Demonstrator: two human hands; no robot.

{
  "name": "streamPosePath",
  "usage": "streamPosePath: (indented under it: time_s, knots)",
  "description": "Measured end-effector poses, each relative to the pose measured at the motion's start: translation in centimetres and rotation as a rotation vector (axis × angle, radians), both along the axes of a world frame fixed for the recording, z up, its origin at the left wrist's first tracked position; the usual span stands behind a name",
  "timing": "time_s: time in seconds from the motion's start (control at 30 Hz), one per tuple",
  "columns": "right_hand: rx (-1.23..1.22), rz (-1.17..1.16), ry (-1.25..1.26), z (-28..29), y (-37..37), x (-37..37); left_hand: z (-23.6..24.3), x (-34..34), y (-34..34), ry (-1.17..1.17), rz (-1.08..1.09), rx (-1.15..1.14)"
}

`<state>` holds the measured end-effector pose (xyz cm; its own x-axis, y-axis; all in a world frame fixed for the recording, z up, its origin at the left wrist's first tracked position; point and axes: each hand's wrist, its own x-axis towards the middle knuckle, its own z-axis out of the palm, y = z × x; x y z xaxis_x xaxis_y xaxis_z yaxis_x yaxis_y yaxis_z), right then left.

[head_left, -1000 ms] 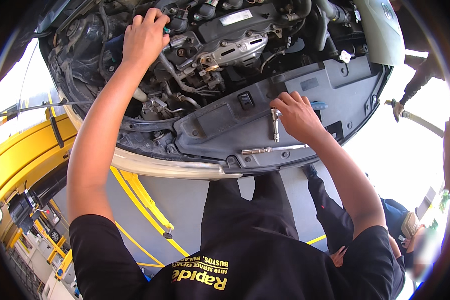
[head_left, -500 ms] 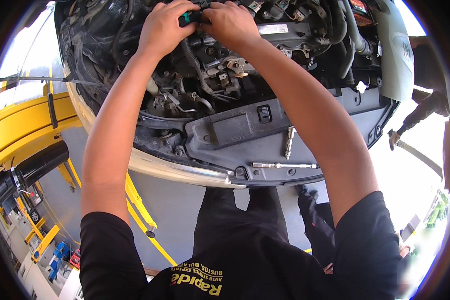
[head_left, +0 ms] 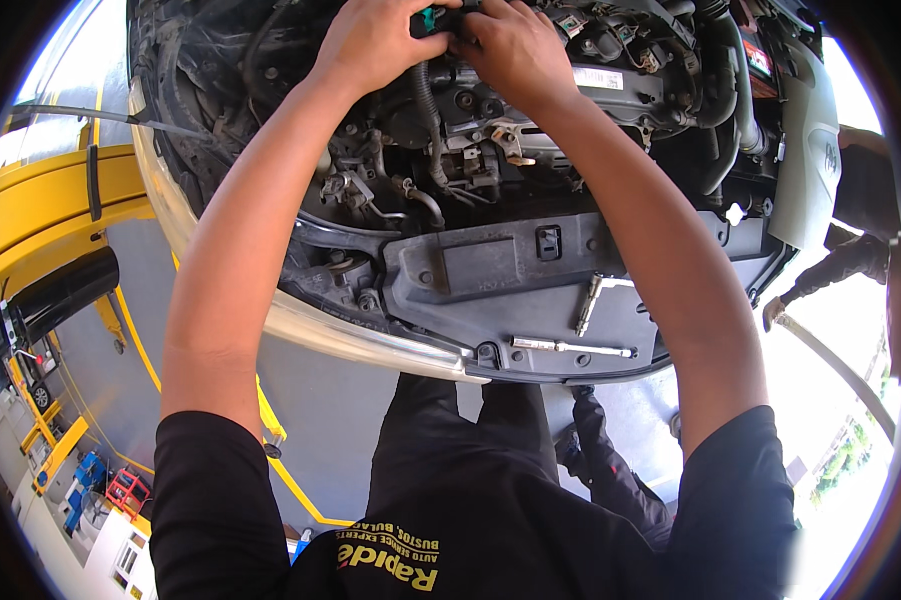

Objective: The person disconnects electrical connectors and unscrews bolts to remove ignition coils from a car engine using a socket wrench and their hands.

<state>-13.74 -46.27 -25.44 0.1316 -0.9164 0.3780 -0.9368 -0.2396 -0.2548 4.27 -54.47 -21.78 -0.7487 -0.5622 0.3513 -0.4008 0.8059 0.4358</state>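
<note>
Over the far side of the engine (head_left: 470, 130), my left hand (head_left: 378, 45) pinches a small black plastic part with a green piece (head_left: 430, 20) between thumb and fingers. Close beside it on the right, my right hand (head_left: 518, 55) has its fingers curled against the same dark part. The top of the picture cuts off some of the left fingers, so how the part is attached cannot be seen. A ribbed black hose (head_left: 426, 100) runs down from below the hands.
Two metal ratchet-type tools, one straight (head_left: 570, 347) and one bent (head_left: 590, 305), lie on the black front cover (head_left: 460, 300). A yellow lift arm (head_left: 40, 215) stands at left. Another person's legs (head_left: 610, 460) show below, and another person (head_left: 860, 240) is at right.
The whole view has shifted, so the engine and hands appear lower and further right. Both hands stay on the black and green part. The person's legs below have changed position.
</note>
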Motion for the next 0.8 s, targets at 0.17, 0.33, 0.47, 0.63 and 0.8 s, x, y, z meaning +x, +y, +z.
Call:
streamPosePath:
  time_s: [0.17, 0.33, 0.47, 0.63, 0.8]
  knots:
    - [-0.008, -0.047, 0.043, -0.9, -0.2, 0.0, 0.0, -0.1, -0.2, -0.020, 0.011, 0.033]
    - [-0.008, -0.101, 0.001, -0.9, 0.0, 0.8, -1.9, 0.2, -0.6, 0.067, -0.012, -0.048]
    - [0.066, -0.128, -0.079, -0.8, 0.0, 0.9, -1.3, -0.1, -0.1, 0.058, 0.042, 0.029]
    - [0.087, -0.176, -0.129, 0.5, 0.6, 1.6, -0.9, 0.1, 0.2, 0.061, 0.071, 0.054]
    - [0.003, -0.163, 0.069, -0.2, 0.4, 1.3, -0.8, -0.5, 0.3, 0.061, 0.069, 0.068]
